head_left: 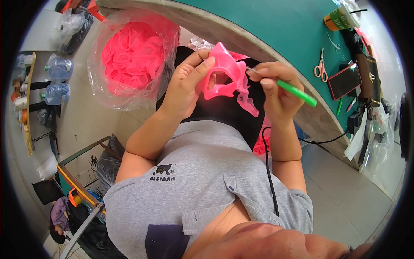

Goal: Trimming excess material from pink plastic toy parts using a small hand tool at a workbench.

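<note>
My left hand (188, 82) grips a glossy pink moulded piece (222, 64), with a pointed corner and large rounded openings, by its left side. In my right hand (280, 88) is a slim tool with a bright green handle (297, 93); its thin tip meets the piece's right edge, and its exact kind is hard to make out. A thin, ragged pink strip (249, 106) hangs from that same edge. Both hands are above my dark lap (207, 110), close to the table's edge.
A clear plastic bag (97, 82) full of similar pink pieces (133, 56) stands left. On the green table (267, 26) lie pink-handled scissors (320, 67), a phone (345, 81) and a lidded cup (340, 18). A black cable (269, 172) runs beside my right arm.
</note>
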`<state>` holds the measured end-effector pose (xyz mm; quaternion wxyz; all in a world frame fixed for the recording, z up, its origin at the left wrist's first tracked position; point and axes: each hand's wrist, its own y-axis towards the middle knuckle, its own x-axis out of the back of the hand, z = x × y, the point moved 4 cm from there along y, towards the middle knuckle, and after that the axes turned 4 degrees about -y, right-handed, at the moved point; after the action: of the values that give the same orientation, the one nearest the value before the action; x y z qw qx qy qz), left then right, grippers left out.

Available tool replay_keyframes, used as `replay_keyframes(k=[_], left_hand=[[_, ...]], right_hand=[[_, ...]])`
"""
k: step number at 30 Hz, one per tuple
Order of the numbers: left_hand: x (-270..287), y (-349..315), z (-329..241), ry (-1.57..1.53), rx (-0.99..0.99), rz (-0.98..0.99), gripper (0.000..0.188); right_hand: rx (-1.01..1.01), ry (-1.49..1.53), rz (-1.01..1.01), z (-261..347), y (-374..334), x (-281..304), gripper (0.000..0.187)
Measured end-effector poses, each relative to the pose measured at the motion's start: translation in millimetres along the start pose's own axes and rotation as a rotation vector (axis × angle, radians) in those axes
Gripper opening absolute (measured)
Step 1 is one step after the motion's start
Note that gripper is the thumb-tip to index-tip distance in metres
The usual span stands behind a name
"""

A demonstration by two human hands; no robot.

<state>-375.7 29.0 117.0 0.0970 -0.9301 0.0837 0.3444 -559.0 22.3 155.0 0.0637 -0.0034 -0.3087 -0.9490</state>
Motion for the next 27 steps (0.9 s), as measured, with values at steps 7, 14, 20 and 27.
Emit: replay_keyframes(k=[7,14,20,27], left_hand=[[-1.7,-8.2,-6.3,0.144,-0.12,-0.087,0.02],[0.1,-10.6,-11.6,0.229,-0.171,-0.094,0.021],[3.7,-10.1,-14.6,0.265,-0.139,-0.091,0.021],[-1.4,-11.4,-13.5,0.233,-0.152,-0.063,0.02]], right_hand=[[0.405,-0.423,0.151,6.9,4.7,-19.1,0.019],[0.464,-0.548,0.163,4.2,5.2,-18.9,0.02],[0.422,-0.446,0.156,11.2,6.3,-15.3,0.019],[0.528,-0.45,0.223,10.3,7.2,-24.3,0.021]])
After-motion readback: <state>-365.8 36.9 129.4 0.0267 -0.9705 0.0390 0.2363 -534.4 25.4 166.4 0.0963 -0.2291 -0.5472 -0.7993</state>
